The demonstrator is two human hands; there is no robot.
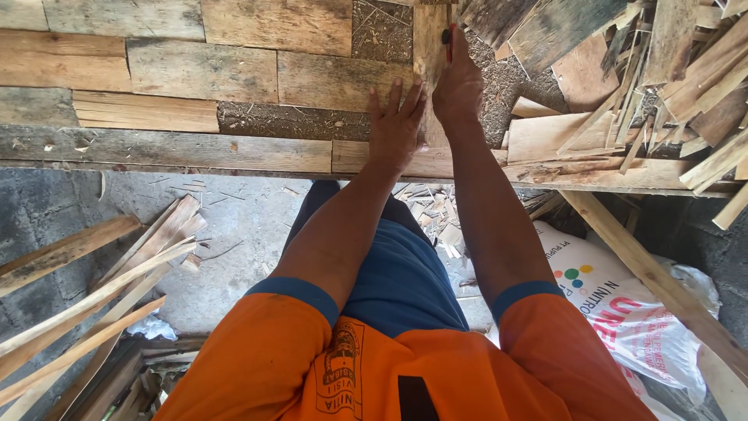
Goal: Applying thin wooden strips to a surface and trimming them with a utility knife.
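Looking down from the head camera, I find both hands on a narrow upright wooden strip that lies across the plank bench. The strip's long axis runs away from me, toward the top of the view, crossing the bench boards at a right angle.

My left hand lies flat and spread, fingers extended, palm pressed on the bench surface just beside the strip's near end, its fingertips touching the strip's left edge. It grips nothing.

My right hand is clenched around a thin red-and-dark marking tool, possibly a pencil; I cannot identify it with certainty. The tool's tip rests on the strip's right edge, farther along than the left hand.

So the right hand is nearer the strip's far portion and the left holds the near portion; the strip sits between them.

Noted nearby: a heap of offcut slats to the right on the bench, loose slats on the floor at left, a white printed sack at lower right.
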